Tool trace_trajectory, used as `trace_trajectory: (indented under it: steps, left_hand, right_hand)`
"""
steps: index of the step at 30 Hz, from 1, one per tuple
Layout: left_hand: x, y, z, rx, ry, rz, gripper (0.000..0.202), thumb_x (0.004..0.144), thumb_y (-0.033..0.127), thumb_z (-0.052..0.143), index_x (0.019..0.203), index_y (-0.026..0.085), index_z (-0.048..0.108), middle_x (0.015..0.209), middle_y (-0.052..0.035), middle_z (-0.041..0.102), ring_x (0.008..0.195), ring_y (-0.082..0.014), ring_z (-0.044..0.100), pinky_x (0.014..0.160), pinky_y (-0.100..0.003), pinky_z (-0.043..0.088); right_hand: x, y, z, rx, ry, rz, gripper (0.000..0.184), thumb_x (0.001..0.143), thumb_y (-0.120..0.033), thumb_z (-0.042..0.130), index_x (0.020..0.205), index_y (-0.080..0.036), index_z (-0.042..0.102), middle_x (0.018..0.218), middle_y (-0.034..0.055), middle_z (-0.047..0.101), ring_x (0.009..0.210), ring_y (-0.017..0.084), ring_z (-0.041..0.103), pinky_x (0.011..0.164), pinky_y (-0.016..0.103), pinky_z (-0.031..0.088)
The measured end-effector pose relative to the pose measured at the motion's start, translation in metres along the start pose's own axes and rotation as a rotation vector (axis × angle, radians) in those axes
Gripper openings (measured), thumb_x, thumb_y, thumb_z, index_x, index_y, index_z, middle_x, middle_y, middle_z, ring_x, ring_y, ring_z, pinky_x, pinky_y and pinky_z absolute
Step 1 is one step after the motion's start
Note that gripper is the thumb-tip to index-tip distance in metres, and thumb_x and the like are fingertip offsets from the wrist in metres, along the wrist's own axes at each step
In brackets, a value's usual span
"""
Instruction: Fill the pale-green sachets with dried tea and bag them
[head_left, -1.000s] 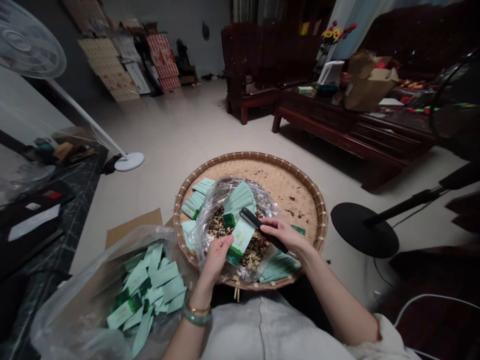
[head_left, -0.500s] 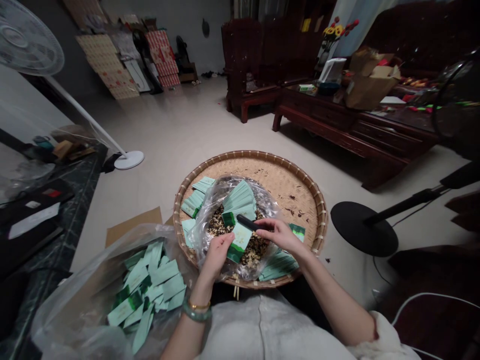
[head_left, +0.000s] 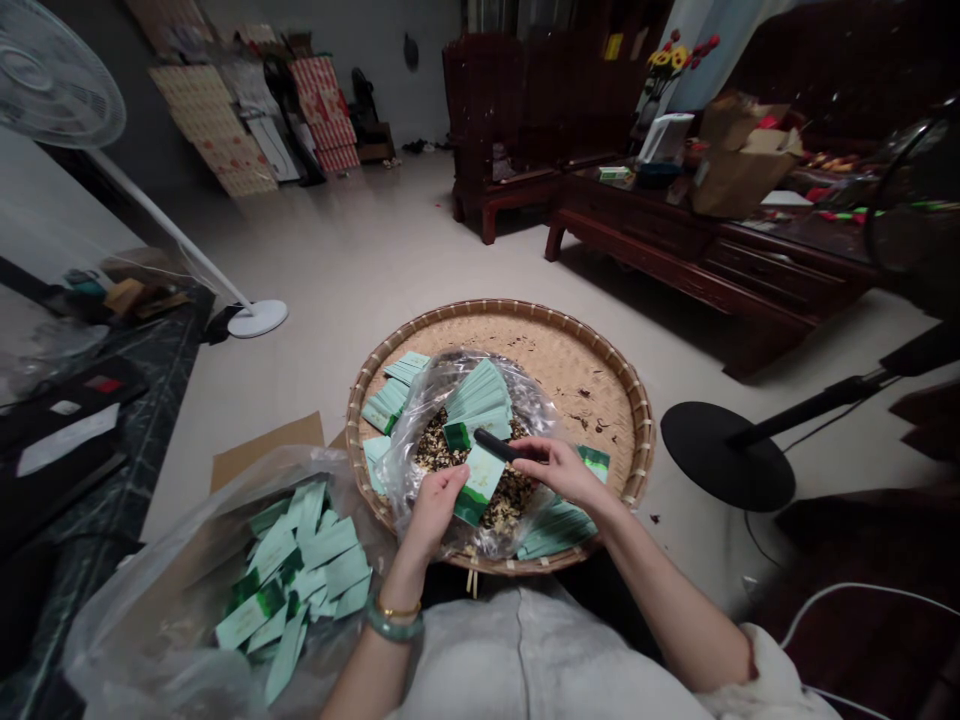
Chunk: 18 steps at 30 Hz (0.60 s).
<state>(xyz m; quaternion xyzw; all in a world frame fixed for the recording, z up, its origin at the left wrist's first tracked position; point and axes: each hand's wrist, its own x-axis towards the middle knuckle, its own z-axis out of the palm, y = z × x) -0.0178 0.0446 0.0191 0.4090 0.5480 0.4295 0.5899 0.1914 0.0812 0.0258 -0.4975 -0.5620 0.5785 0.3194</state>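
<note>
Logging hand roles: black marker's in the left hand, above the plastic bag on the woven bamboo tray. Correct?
No. The head view shows the black marker in the right hand; the left hand has a pale green packet. It is above the plastic bag on the woven bamboo tray, as you said.

A white pedestal fan (head_left: pixel 52 85) is recorded on the floor, its round base (head_left: pixel 259 318) beside a dark marble tabletop (head_left: pixel 142 400). Flattened cartons (head_left: pixel 214 130) are stacked against the far wall. A carved dark-wood armchair (head_left: pixel 484 110) is placed beyond a low wooden table (head_left: pixel 637 215), on which a cardboard box (head_left: pixel 742 165) and yellow-and-red flowers (head_left: pixel 667 60) are set. A round black stand base (head_left: pixel 727 468) is noted on the floor at right.
</note>
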Motion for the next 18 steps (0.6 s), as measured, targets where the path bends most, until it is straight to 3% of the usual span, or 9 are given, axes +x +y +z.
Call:
trace_trajectory:
  steps: [4, 11, 18]
  left_hand:
    - [-0.0002, 0.0003, 0.0003, -0.005, 0.009, -0.002, 0.040, 0.067, 0.052, 0.069, 0.073, 0.012, 0.074, 0.063, -0.0028, 0.066, 0.063, -0.0162, 0.054, 0.058, -0.024, 0.041]
    - [-0.0005, 0.0001, -0.0008, 0.006, -0.004, -0.003, 0.041, 0.069, 0.052, 0.068, 0.074, 0.012, 0.074, 0.066, -0.0030, 0.066, 0.064, -0.0160, 0.053, 0.059, -0.023, 0.040]
    - [-0.0006, -0.0023, -0.0033, 0.054, -0.051, 0.059, 0.040, 0.075, 0.051, 0.063, 0.069, 0.013, 0.070, 0.062, -0.0009, 0.063, 0.061, -0.0137, 0.049, 0.059, -0.023, 0.037]
  right_hand:
    - [0.0001, 0.0001, 0.0004, 0.006, 0.000, -0.026, 0.038, 0.068, -0.039, 0.069, 0.098, -0.015, 0.069, 0.089, 0.0049, 0.070, 0.076, 0.018, 0.061, 0.064, 0.027, 0.047]
    - [-0.0011, -0.0003, 0.0007, 0.057, 0.000, 0.034, 0.043, 0.066, -0.042, 0.071, 0.099, -0.015, 0.068, 0.078, 0.0026, 0.066, 0.061, 0.013, 0.054, 0.052, 0.023, 0.042]
    - [-0.0088, -0.0048, -0.0046, 0.350, -0.163, 0.203, 0.047, 0.062, -0.045, 0.075, 0.099, -0.016, 0.068, 0.066, -0.0019, 0.059, 0.058, 0.011, 0.052, 0.051, 0.022, 0.042]
